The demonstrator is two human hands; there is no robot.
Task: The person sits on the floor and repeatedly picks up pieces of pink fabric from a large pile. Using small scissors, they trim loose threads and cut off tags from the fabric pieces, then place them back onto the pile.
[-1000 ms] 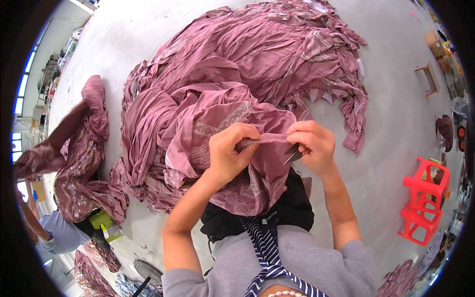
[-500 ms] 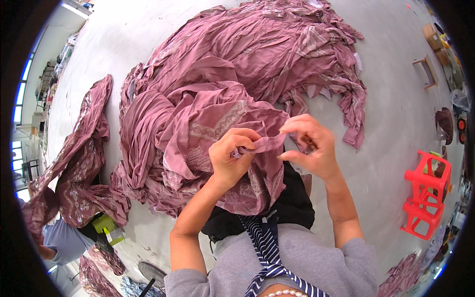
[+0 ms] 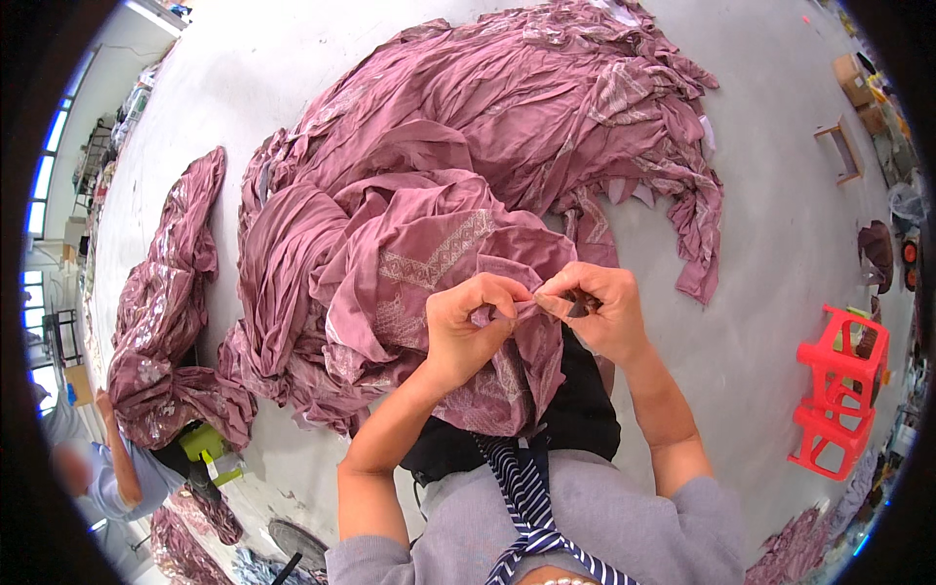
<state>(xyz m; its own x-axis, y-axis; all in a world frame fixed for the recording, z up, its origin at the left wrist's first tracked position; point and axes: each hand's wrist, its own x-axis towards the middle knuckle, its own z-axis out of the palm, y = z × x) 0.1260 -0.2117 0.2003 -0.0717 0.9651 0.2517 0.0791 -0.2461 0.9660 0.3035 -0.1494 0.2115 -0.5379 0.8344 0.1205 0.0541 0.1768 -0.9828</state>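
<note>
Across my lap and the floor ahead spreads a large heap of mauve cloth (image 3: 409,219) with pale patterned bands. My left hand (image 3: 473,327) is closed, pinching a folded edge of this cloth between thumb and forefinger. Directly beside it, my right hand (image 3: 600,310) pinches the same edge, the fingertips of both hands almost touching. Tucked in the right hand's curled fingers is a small dark object (image 3: 582,304), mostly hidden, whose kind I cannot make out.
At the left, another person (image 3: 122,468) sits by a long mauve patterned cloth (image 3: 166,322) and a green stool (image 3: 205,444). Red plastic stools (image 3: 843,366) stand at the right. A wooden frame (image 3: 838,149) and cardboard boxes (image 3: 853,78) lie farther back.
My right hand has come down and left, its fingers closing on the cloth edge by my left hand. At the left, the other person's arm has lifted and the cloth there has dropped.
</note>
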